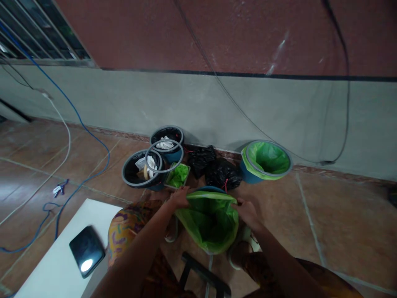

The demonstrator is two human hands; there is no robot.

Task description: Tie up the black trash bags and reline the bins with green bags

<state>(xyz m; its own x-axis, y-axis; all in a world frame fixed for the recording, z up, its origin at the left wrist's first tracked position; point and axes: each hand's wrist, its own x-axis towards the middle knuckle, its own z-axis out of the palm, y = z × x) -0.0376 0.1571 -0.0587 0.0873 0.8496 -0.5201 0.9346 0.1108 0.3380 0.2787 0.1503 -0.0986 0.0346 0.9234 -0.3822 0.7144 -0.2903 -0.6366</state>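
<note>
A green trash bag (214, 231) hangs wide open between my knees, its mouth facing up at me. My left hand (180, 198) grips the left side of the bag's rim, fingers closed on the plastic. On the opposite side my right hand (246, 210) pinches the rim as well. Behind the bag's far edge shows a strip of blue bin rim (211, 188); the rest of that bin is hidden by the bag. A loose grey ring (148, 165) leans across two bins at the left.
Two black-lined bins (124, 178) hold crumpled waste, beside a tray of green bags (179, 176). Tied black bags (221, 171) lie near the wall. Right of them stands a green-lined bin (252, 176). A dark device (87, 250) rests on a white surface; a blue cable (79, 118) crosses the floor.
</note>
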